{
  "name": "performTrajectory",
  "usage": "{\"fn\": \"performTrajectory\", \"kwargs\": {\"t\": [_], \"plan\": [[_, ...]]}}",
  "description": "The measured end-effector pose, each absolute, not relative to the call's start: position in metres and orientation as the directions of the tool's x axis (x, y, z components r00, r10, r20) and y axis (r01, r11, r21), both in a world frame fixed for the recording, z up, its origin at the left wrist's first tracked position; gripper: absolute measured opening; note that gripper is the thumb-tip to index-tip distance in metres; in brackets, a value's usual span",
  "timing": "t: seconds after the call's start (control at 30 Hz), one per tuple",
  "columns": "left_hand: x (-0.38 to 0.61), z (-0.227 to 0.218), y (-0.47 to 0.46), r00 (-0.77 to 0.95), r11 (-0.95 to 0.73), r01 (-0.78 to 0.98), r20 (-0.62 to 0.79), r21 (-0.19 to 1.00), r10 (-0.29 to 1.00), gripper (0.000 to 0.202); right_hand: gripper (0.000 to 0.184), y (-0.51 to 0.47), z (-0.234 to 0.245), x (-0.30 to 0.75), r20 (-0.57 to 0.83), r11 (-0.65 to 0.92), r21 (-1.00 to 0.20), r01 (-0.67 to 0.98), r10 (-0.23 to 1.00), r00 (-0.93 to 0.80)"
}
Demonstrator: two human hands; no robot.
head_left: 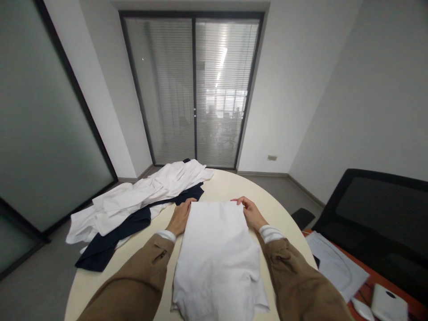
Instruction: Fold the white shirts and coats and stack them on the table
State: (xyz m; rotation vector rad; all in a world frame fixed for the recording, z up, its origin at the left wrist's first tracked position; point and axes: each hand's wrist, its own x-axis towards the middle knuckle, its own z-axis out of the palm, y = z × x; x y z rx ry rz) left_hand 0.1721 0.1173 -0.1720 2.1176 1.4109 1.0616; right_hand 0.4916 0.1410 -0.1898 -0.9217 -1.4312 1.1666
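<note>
A white garment lies folded lengthwise on the round cream table, running from the near edge toward the middle. My left hand grips its far left corner with the fingers curled under the cloth. My right hand pinches the far right corner. Both arms wear brown sleeves with white cuffs.
A heap of white clothes over a dark navy garment lies on the table's left side. A black office chair stands at right. Beside it a second desk holds papers and a white device. Glass doors with blinds are ahead.
</note>
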Motion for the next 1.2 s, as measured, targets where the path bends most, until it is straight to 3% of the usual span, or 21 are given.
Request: {"fn": "performTrajectory", "kwargs": {"t": [0.2, 0.33, 0.57, 0.67, 0.73, 0.87, 1.0, 1.1, 1.2], "plan": [[0.173, -0.187, 0.127, 0.227, -0.397, 0.228, 0.348, 0.889, 0.91, 0.041, 0.036, 0.135, -0.186, 0.48, 0.157, 0.122, -0.973, -0.195, 0.972, -0.175], [0.172, -0.19, 0.136, 0.138, -0.306, 0.032, 0.299, 0.951, 0.944, 0.039, 0.031, 0.131, -0.18, 0.478, 0.115, 0.064, -0.956, -0.287, 0.98, -0.163], [0.172, -0.195, 0.14, -0.014, -0.204, -0.077, 0.204, 0.976, 0.979, 0.02, 0.023, 0.133, -0.179, 0.477, 0.121, 0.103, -0.97, -0.219, 0.99, -0.074], [0.172, -0.197, 0.14, -0.017, -0.191, -0.09, 0.19, 0.978, 0.982, 0.01, 0.015, 0.134, -0.179, 0.477, 0.053, 0.033, -0.976, -0.217, 0.995, -0.087], [0.173, -0.197, 0.138, -0.013, -0.189, -0.11, 0.189, 0.976, 0.982, 0.007, 0.021, 0.133, -0.177, 0.476, -0.012, -0.032, -0.968, -0.248, 0.997, -0.082], [0.176, -0.192, 0.135, 0.011, -0.201, -0.161, 0.205, 0.966, 0.979, 0.016, 0.041, 0.131, -0.177, 0.474, -0.069, -0.082, -0.982, -0.173, 0.994, -0.08], [0.179, -0.185, 0.132, 0.013, -0.183, -0.265, 0.193, 0.947, 0.981, 0.025, 0.047, 0.133, -0.185, 0.474, 0.03, 0.009, -0.987, -0.162, 0.992, -0.124], [0.18, -0.183, 0.132, -0.046, -0.155, -0.375, 0.149, 0.914, 0.988, 0.018, 0.048, 0.135, -0.19, 0.474, 0.109, 0.093, -0.983, -0.161, 0.99, -0.093], [0.18, -0.184, 0.132, -0.062, -0.078, -0.386, 0.059, 0.919, 0.996, 0.043, 0.05, 0.135, -0.19, 0.472, 0.127, 0.115, -0.982, -0.152, 0.989, -0.071]]}}
